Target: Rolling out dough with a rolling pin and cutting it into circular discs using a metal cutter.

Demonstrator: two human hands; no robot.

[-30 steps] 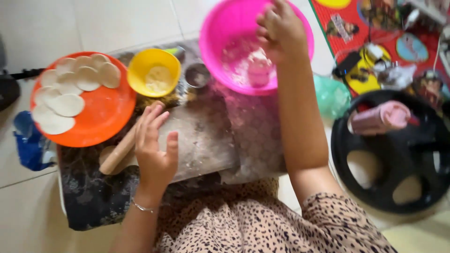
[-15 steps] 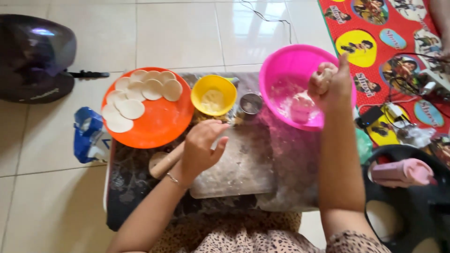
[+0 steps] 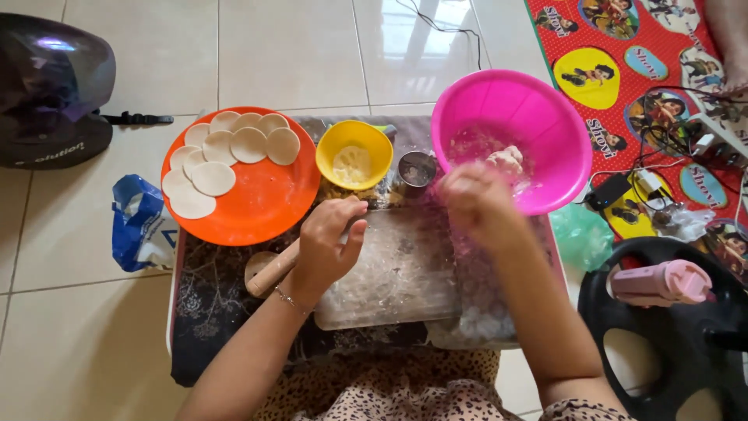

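Note:
My left hand (image 3: pixel 327 243) curls over one end of a wooden rolling pin (image 3: pixel 269 273) lying at the left edge of a floured rolling board (image 3: pixel 397 273). My right hand (image 3: pixel 475 199) is blurred, just over the board's far right corner at the rim of a pink bowl (image 3: pixel 545 109). I cannot tell what its fingers hold. A lump of dough (image 3: pixel 508 160) lies in the pink bowl. An orange plate (image 3: pixel 269 210) carries several flat round dough discs (image 3: pixel 234 148). Between plate and pink bowl stand a yellow bowl (image 3: pixel 354 132) of flour and a small metal cup (image 3: pixel 417 168).
Everything stands on a low table under a dark patterned cloth (image 3: pixel 206 312) on a tiled floor. A dark domed appliance (image 3: pixel 47 86) and blue bag (image 3: pixel 136 226) lie left. Right are a red printed mat (image 3: pixel 623 70), cables, a black ring-shaped frame (image 3: pixel 623 343) and a pink bottle (image 3: pixel 662 282).
My right hand has come out of the pink bowl toward the board. My left hand has gone from lying flat to curling over the rolling pin. The view has swung left.

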